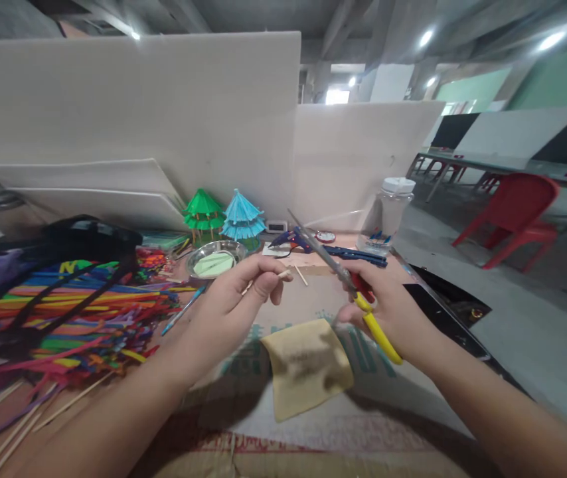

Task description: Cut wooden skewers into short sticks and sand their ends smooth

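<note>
Between thumb and fingers, my left hand [251, 289] pinches a short pale wooden stick [284, 273], mostly hidden by the fingers. My right hand [378, 292] grips scissors [323, 249] by their yellow and red handles, blades pointing up and to the left, apart from the stick. Another short wooden stick [301, 275] lies on the board just beyond my left hand. Below and between both hands is a curled yellowish square of paper [308, 372] on the printed cardboard [243, 398].
Colourful craft strips [89, 305] cover the left side beside a blue pen [182, 312]. Behind are a metal bowl [192, 267], green [204, 212] and blue [242, 216] paper-roofed models, a glue gun [293, 239] and a clear bottle [388, 212]. A dark phone-like slab [443, 325] lies right.
</note>
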A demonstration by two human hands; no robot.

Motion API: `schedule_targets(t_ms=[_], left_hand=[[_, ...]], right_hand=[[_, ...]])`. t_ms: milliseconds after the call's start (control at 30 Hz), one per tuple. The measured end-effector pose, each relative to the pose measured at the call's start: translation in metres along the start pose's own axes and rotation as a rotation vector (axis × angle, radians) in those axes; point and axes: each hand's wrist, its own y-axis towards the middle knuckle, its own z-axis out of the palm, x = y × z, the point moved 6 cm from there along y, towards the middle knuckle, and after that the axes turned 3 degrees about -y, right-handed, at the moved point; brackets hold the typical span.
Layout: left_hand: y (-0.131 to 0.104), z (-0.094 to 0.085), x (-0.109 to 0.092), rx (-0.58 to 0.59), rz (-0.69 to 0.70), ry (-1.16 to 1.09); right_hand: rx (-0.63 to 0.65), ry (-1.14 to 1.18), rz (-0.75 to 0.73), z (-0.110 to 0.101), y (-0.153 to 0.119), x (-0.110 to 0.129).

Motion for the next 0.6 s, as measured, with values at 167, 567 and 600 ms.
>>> schedule_targets(t_ms=[167, 567, 600], left_hand=[[0.0, 0.0, -0.003, -0.018, 0.011, 0.008], [-0.003, -0.003, -0.02, 0.001, 0.143, 0.204], [-0.004, -0.003, -0.02, 0.003, 0.141, 0.207]], right_hand=[[0.069, -0.091, -0.089, 0.01, -0.007, 0.006], [0.09, -0.118, -0.153, 0.01, -0.013, 0.014], [0.084, -0.13, -0.161, 0.009, -0.013, 0.015]])
